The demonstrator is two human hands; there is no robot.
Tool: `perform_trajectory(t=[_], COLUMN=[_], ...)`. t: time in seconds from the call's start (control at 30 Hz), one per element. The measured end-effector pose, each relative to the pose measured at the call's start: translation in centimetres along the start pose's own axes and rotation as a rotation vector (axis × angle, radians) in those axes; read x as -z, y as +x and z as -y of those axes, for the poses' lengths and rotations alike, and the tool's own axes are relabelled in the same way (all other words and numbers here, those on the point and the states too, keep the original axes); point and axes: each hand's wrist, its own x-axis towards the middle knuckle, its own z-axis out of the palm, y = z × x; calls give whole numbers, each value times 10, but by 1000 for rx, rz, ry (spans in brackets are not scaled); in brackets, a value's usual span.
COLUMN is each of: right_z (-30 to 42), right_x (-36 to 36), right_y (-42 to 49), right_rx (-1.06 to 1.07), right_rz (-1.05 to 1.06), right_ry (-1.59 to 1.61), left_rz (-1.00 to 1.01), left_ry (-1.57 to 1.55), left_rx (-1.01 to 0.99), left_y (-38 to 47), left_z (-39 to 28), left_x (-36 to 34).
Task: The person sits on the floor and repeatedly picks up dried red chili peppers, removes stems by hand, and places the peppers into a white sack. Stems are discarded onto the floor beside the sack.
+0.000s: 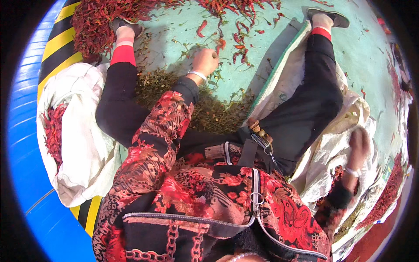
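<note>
My left hand point(203, 62) is closed in front of me between my legs. A red chili pepper point(221, 44) shows at its fingertips and appears pinched there. Below the wrist, a heap of dry green-brown stems point(216, 114) lies against my lap. My right hand point(359, 142) is out to the right side, blurred by motion, above a white woven sack point(330, 154); whether it holds anything cannot be made out. Dried red chilies point(337, 173) show in the sack's opening beside that forearm.
A large pile of red chilies point(95, 26) lies by my left foot, with loose chilies point(241, 49) scattered on the pale green floor point(183, 23). At left, another white sack point(81, 131) holds chilies, beside a yellow-black striped edge point(60, 42) and blue surface point(26, 131).
</note>
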Motion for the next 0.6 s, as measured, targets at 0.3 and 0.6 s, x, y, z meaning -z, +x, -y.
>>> perform_trajectory(t=[0.3,0.6], right_z=[73,58], right_x=[-323,-323], right_y=[13,3], right_rx=[118,36], right_rz=[794,705], right_ry=[363,427], left_rz=[-226,103], left_ry=[35,-757], left_rx=[15,210], left_y=[18,15], left_z=[-17,-11], left_x=[7,10])
